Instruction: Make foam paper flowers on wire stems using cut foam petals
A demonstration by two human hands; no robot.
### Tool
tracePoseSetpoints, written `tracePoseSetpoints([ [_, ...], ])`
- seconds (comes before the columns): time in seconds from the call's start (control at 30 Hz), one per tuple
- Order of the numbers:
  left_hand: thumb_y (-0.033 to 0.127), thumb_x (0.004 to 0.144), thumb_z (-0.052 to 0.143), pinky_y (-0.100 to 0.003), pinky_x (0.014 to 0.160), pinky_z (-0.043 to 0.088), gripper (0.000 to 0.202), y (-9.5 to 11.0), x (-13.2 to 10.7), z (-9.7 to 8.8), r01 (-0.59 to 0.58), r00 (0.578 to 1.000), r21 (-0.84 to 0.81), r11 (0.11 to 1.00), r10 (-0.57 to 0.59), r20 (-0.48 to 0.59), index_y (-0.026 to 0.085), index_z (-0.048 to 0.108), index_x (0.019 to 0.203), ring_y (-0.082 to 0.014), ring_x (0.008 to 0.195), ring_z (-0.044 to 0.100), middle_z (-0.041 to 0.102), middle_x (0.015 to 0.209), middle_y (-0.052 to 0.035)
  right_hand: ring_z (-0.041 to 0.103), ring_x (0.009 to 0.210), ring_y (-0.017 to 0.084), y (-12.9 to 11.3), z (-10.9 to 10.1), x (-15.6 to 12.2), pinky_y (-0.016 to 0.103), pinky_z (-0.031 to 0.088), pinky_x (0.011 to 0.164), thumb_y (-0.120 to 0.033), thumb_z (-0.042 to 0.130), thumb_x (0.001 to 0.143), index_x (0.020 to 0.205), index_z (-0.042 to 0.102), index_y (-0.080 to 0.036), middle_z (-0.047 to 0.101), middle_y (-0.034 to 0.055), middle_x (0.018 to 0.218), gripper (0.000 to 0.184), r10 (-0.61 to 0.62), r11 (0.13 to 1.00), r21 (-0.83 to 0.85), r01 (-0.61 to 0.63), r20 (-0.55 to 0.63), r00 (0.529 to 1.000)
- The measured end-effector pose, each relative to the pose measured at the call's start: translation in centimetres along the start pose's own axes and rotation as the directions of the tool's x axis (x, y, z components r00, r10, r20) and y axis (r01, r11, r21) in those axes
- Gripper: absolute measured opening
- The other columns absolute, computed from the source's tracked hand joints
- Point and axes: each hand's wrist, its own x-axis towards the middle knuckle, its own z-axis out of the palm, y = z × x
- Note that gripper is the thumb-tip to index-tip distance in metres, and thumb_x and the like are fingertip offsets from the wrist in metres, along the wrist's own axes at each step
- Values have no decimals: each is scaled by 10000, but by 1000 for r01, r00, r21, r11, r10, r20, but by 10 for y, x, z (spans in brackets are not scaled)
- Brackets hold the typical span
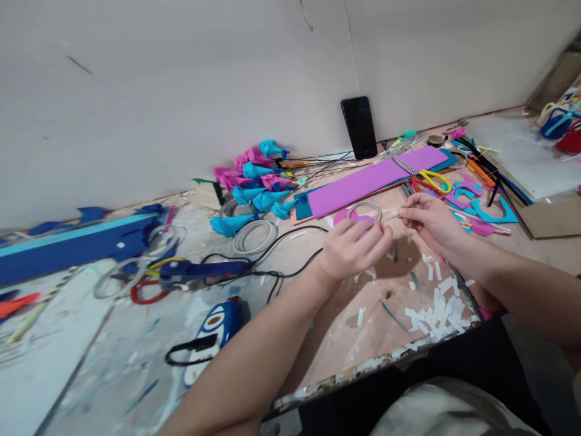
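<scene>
Between my two hands, just above the table, runs a short length of thin wire (391, 217). My left hand (356, 245) is closed on one end, the back of it towards me and its fingertips hidden. Thumb and forefinger of my right hand (424, 218) pinch the other end. Behind my left hand lie a white ring (364, 211) of tape or wire and pink paper circles (344, 216). Beyond them stretches a stack topped by a purple paper strip (363, 188), with yellow-handled scissors (433, 180) resting on its right part.
Pink and blue paper flowers (254, 181) lie at back left; a black phone (360, 127) leans on the wall. White paper scraps (440, 312) are near the front edge. A blue glue gun (202, 269), its black cord and a blue-white device (215, 333) sit left.
</scene>
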Motion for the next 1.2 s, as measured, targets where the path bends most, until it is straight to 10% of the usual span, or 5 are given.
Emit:
tracePoseSetpoints([
  [0.13,378,845,702,-305,762,501,175,-13,4,15,109,958,-212,971,-160,-240,221,746,907,-183,770,678,749,831,-63,570,569,95,-3,-2,6,251,486,571,-278,894,572,746,578,-215,656,-38,681,366,-137,990,-44,135,-34,990],
  [0.37,477,781,754,-246,584,465,309,-17,13,17,375,898,-745,552,-415,145,172,709,773,-114,580,567,691,696,-23,568,568,94,2,-11,14,263,513,586,-312,890,633,760,578,-219,664,-33,721,349,-222,969,-104,225,37,974],
  [0.7,422,692,830,-244,570,438,299,-14,16,8,446,875,-733,513,-422,237,155,696,686,-110,553,556,655,626,-20,574,550,90,1,-10,15,248,494,557,-319,918,597,730,584,-202,673,-23,699,378,-200,976,-71,204,62,978],
  [1.03,257,874,622,-230,566,422,162,-20,8,14,46,984,-31,998,-51,-173,181,699,754,-105,551,590,715,665,-10,578,525,81,2,-7,14,218,449,523,-272,915,542,723,575,-196,668,-33,660,393,-111,993,-52,109,-36,993],
  [1.2,115,898,590,-295,498,278,259,-14,2,19,-254,844,665,702,496,-202,181,583,647,-119,477,489,561,519,10,559,496,74,8,-4,12,202,416,506,-214,877,490,698,590,-189,648,-44,578,355,40,999,26,-37,-133,990],
])
